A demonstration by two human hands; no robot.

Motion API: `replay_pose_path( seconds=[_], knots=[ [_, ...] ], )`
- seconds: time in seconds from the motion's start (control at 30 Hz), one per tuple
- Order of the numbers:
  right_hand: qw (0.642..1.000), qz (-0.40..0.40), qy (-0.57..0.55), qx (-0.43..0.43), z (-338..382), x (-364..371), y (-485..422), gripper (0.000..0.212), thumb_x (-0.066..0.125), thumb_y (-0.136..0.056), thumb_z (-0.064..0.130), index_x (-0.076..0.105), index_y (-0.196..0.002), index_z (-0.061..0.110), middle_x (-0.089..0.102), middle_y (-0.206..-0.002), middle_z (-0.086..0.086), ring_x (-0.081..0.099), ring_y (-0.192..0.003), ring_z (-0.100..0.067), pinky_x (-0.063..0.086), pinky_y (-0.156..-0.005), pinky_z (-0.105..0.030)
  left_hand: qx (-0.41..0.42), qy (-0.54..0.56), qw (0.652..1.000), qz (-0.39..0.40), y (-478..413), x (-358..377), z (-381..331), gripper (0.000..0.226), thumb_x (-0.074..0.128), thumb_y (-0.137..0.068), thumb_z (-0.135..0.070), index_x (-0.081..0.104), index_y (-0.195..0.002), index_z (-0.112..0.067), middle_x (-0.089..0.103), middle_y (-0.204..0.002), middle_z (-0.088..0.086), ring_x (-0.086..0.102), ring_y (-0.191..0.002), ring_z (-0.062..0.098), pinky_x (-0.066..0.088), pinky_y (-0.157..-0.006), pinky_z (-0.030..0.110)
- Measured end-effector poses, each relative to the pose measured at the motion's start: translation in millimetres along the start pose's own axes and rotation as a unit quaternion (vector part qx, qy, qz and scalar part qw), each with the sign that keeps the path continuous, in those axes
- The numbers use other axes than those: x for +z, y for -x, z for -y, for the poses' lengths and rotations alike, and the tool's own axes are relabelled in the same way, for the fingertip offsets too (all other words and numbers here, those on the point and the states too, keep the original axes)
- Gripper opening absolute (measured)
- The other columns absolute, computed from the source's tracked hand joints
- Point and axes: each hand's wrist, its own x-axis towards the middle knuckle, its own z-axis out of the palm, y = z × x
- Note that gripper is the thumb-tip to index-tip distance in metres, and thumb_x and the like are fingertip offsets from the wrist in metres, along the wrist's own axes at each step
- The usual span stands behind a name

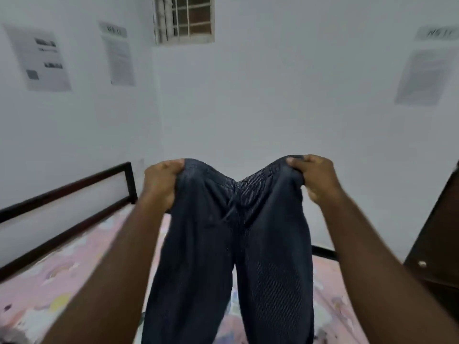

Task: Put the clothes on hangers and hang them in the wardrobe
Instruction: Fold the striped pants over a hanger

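Observation:
A pair of dark navy pinstriped trousers (231, 249) hangs in the air in front of me, waistband up and legs dangling down over the bed. My left hand (161, 181) grips the left end of the waistband. My right hand (314, 176) grips the right end, and the band sags in the middle between them. No hanger shows in this view.
Below lies a bed with a pink patterned sheet (49, 289) and a dark metal frame (74, 189) along the left wall. A dark wooden cabinet with a small knob (432, 247) stands at the right edge. White walls carry paper sheets, with a barred window up top.

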Motion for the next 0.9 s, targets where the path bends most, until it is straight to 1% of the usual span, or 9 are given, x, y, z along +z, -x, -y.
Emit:
replay_pose_path(
  seconds=[0.13,0.33,0.47,0.53,0.6,0.7,0.77,0.83,0.9],
  knots=[
    [0.999,0.033,-0.033,0.024,-45,46,78,0.009,0.073,-0.082,0.003,0.07,-0.082,0.011,0.07,-0.075,-0.005,0.063,-0.069,-0.017,0.052,-0.066,-0.031,0.05,-0.045,0.998,0.004,77,44,57,0.008,0.07,-0.086,-0.014,0.073,-0.091,-0.009,0.074,-0.09,0.012,0.068,-0.081,0.022,0.056,-0.083,0.044],
    [0.998,0.004,-0.027,0.064,-93,49,151,0.013,0.072,-0.084,0.0,0.07,-0.095,0.007,0.075,-0.087,-0.009,0.073,-0.084,-0.026,0.059,-0.08,-0.039,0.053,-0.127,0.99,0.019,147,35,110,0.01,0.068,-0.088,-0.009,0.071,-0.097,-0.014,0.076,-0.086,-0.001,0.073,-0.083,0.013,0.059,-0.08,0.033],
    [0.997,0.034,0.069,0.025,-107,46,173,0.026,0.067,-0.087,0.002,0.073,-0.099,0.023,0.075,-0.097,0.0,0.072,-0.09,-0.011,0.057,-0.087,-0.032,0.06,-0.191,0.98,0.021,160,31,123,0.015,0.065,-0.091,-0.01,0.072,-0.103,-0.011,0.075,-0.09,-0.005,0.07,-0.085,0.002,0.056,-0.084,0.025],
    [0.992,0.05,0.111,-0.014,-111,46,186,0.036,0.06,-0.089,-0.002,0.07,-0.103,0.03,0.069,-0.103,0.007,0.068,-0.093,-0.002,0.053,-0.086,-0.018,0.045,-0.179,0.982,0.036,164,31,126,0.013,0.067,-0.09,-0.013,0.074,-0.101,-0.013,0.076,-0.089,-0.004,0.071,-0.086,0.006,0.056,-0.083,0.026],
    [0.985,0.074,0.152,-0.04,-118,45,197,0.048,0.05,-0.088,-0.009,0.067,-0.109,0.031,0.063,-0.106,0.01,0.065,-0.099,-0.002,0.048,-0.086,-0.012,-0.002,-0.12,0.991,0.066,163,29,126,0.011,0.071,-0.087,-0.011,0.074,-0.098,-0.011,0.076,-0.089,0.002,0.073,-0.088,0.017,0.057,-0.083,0.031],
    [0.982,0.125,0.137,-0.024,-137,35,213,0.066,0.039,-0.082,-0.013,0.055,-0.134,0.024,0.057,-0.132,0.009,0.053,-0.125,-0.004,0.041,-0.105,-0.019,-0.067,-0.06,0.991,0.096,159,22,132,0.016,0.072,-0.084,-0.004,0.071,-0.1,-0.003,0.075,-0.092,0.012,0.072,-0.09,0.027,0.058,-0.083,0.032],
    [0.98,0.179,0.091,0.012,-142,27,222,0.074,0.037,-0.084,-0.018,0.046,-0.138,0.032,0.05,-0.142,0.013,0.045,-0.133,0.0,0.035,-0.11,-0.018,-0.081,-0.08,0.988,0.103,153,15,136,0.013,0.068,-0.087,-0.002,0.07,-0.1,-0.003,0.075,-0.092,0.012,0.072,-0.089,0.023,0.057,-0.079,0.028],
    [0.974,0.215,0.063,0.044,-144,15,226,0.068,0.042,-0.088,-0.02,0.05,-0.131,0.031,0.056,-0.135,0.013,0.05,-0.127,0.002,0.038,-0.108,-0.017,-0.069,-0.112,0.983,0.126,149,10,140,0.011,0.062,-0.091,-0.001,0.069,-0.099,-0.005,0.075,-0.089,0.007,0.071,-0.084,0.017,0.054,-0.076,0.025],
    [0.984,0.16,0.057,0.063,-146,-2,224,0.048,0.05,-0.09,-0.015,0.064,-0.115,0.024,0.072,-0.113,0.007,0.065,-0.11,-0.006,0.049,-0.1,-0.024,-0.044,-0.136,0.978,0.151,146,5,142,0.014,0.057,-0.094,0.001,0.067,-0.102,-0.006,0.075,-0.09,0.004,0.069,-0.086,0.015,0.054,-0.079,0.026]
  ],
)
